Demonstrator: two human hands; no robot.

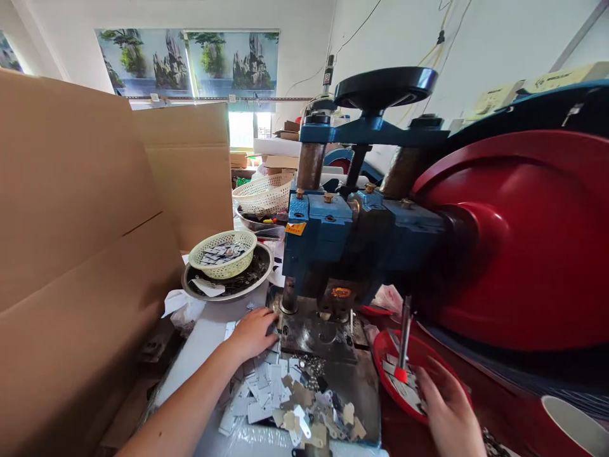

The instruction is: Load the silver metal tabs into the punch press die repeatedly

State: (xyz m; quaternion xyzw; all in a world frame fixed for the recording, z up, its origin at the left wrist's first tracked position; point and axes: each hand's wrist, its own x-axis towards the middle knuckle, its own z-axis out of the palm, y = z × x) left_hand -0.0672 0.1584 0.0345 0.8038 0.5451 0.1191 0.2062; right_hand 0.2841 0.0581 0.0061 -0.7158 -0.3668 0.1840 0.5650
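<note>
My left hand (251,332) rests at the left edge of the blue punch press's steel die plate (318,335), fingers curled onto small metal pieces; what they hold is hidden. A heap of small silver stamped plates (280,400) lies just below that hand. My right hand (447,409) reaches into a red dish (419,349) holding more metal pieces, fingers bent down among them beside a tool with a red tip (403,355). The blue press (342,235) stands directly behind both hands.
A large red flywheel (518,241) fills the right side. A pale green basket (222,254) of metal pieces sits in a steel bowl (228,285) at the left. Tall cardboard sheets (80,222) wall off the left. A white cup (575,425) stands at the lower right.
</note>
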